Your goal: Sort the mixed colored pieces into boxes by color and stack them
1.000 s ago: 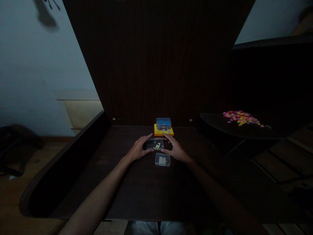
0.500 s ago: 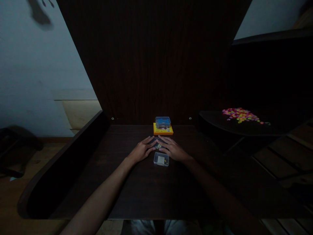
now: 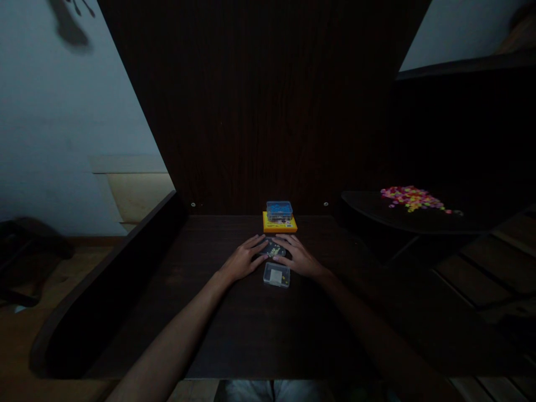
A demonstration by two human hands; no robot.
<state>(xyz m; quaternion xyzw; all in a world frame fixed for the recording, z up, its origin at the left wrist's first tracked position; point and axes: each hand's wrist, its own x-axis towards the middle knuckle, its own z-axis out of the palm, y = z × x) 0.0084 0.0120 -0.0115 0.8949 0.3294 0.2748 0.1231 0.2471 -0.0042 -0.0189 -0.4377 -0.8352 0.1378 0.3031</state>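
Between my hands lies a dark, shallow tray or plate (image 3: 268, 244) with several small pale-yellow pieces (image 3: 274, 251) on it; its edges are partly hidden by fingers. My left hand (image 3: 243, 259) rests at its left side, fingers stretched out and spread, the tips touching it. On the other side, my right hand (image 3: 300, 257) lies with its fingers spread and fingertips over the right edge. Closer to me sits a clear plastic case (image 3: 277, 275) with a white label and a few yellow bits inside. Neither hand touches this case.
Behind the tray, a clear box with blue contents (image 3: 279, 209) is stacked on a yellow box (image 3: 280, 226). Colourful small pieces (image 3: 412, 198) are heaped on a side shelf (image 3: 377, 212) at right. A raised dark side panel (image 3: 113, 273) borders the desk at left.
My hands have moved slightly apart, and the gap between them is wider. More of the dark tray and its yellow pieces now shows. The boxes and case stay in place.
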